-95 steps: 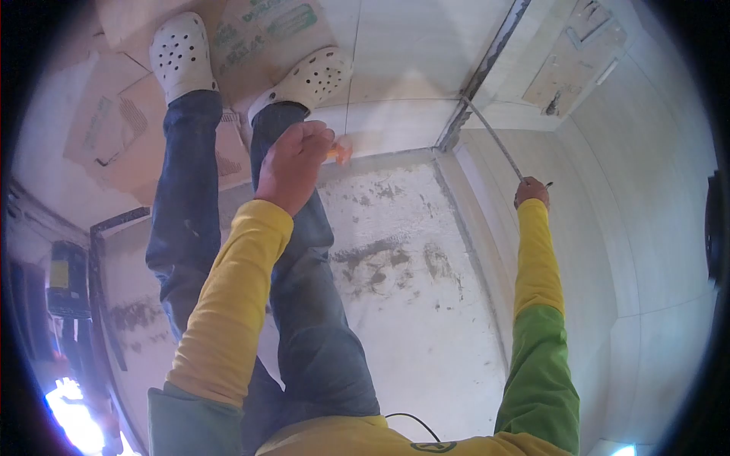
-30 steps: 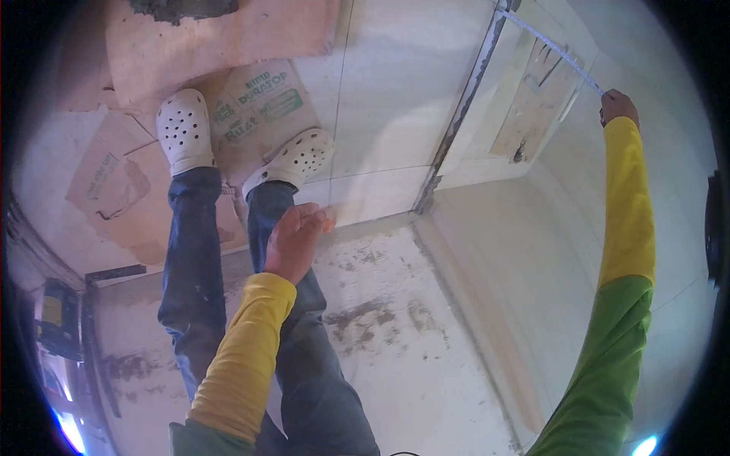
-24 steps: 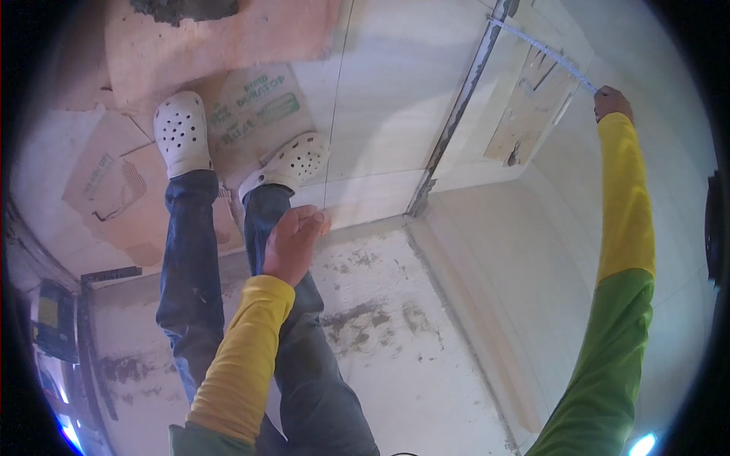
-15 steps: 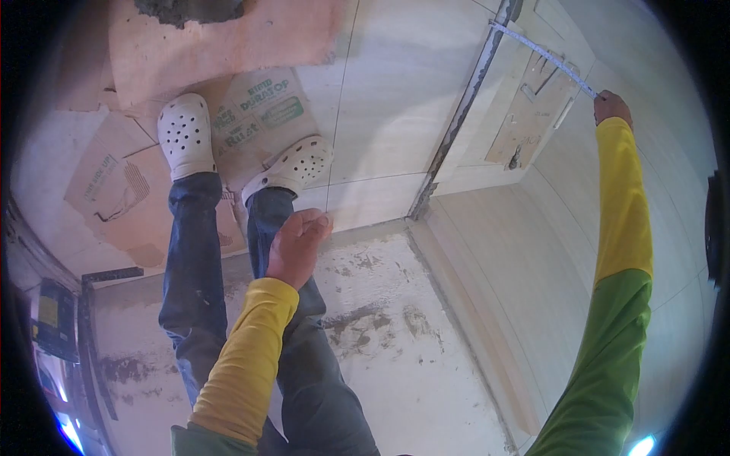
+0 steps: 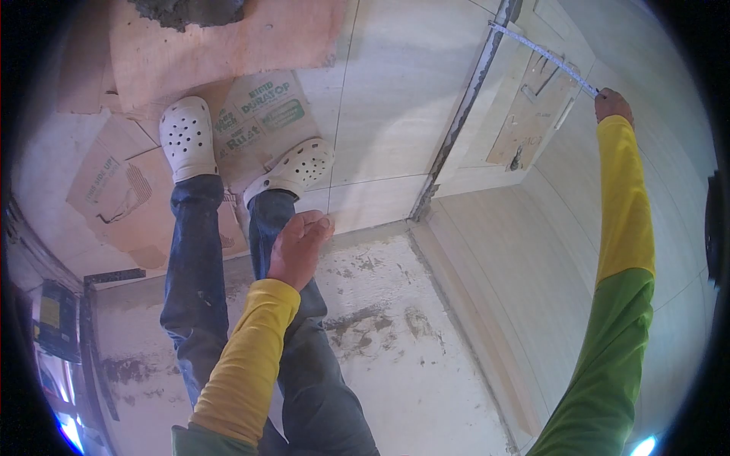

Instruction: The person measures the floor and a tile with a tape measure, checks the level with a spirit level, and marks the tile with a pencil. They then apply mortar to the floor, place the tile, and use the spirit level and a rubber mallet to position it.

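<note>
My right hand [image 5: 612, 106] is closed on the end of a thin pale tape measure [image 5: 544, 55]. The tape stretches up and left from my fingers, passing over a cardboard piece, to a dark gap [image 5: 465, 106] between the tiled surfaces. In front of my right shin, my left hand [image 5: 299, 249] is closed with thumb and fingers pressed together. Whether anything is pinched in it cannot be made out. Both forearms wear yellow and green sleeves.
My feet, in white clogs [image 5: 188, 137], stand on flattened cardboard [image 5: 125, 186]. Ahead lies a plywood board [image 5: 220, 57] with a heap of grey mortar [image 5: 190, 11]. Near the legs is a rough whitish surface [image 5: 403, 357]. A tiled wall [image 5: 517, 251] rises at the right.
The view has shifted very slightly. Both hands keep nearly the same pose, and the tape measure stays stretched in the same place.
</note>
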{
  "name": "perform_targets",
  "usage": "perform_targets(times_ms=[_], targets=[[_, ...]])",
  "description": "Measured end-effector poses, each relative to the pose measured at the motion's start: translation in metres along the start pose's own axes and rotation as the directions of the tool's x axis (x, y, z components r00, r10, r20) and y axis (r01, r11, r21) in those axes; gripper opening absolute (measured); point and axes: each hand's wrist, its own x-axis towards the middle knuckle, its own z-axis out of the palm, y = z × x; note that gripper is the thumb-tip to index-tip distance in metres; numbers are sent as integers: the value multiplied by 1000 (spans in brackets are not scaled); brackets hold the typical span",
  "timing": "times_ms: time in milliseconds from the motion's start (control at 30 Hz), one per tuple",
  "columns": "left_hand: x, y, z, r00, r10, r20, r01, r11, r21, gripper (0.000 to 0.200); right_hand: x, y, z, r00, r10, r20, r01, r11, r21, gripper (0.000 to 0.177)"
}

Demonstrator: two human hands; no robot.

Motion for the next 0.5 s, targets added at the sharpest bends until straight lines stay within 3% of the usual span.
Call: perform_targets(times_ms=[500], targets=[[1, -5, 1, 1000, 16, -10, -17, 997, -74, 45, 4, 5, 10, 999, -37, -30, 37, 999, -2, 31]])
